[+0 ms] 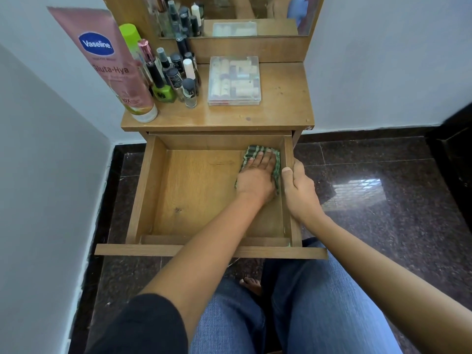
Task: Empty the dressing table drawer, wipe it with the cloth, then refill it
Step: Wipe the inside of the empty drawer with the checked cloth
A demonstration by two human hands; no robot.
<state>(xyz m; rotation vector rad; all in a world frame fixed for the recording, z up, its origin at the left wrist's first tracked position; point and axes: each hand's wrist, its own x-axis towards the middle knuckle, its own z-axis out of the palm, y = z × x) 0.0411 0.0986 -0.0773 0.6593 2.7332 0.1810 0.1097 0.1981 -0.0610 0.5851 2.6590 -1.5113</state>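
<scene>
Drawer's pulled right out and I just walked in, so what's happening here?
A person is wiping the empty drawer. Their left grip presses a green checked cloth flat on its floor near the far right corner, while the right grip holds its right wall. Bottles, a Vaseline tube and a clear box stand on the tabletop.

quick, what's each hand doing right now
Left hand: open, fingers flat, pressing the cloth onto the drawer floor.
Right hand: closed, gripping the right wall of the drawer.
</scene>
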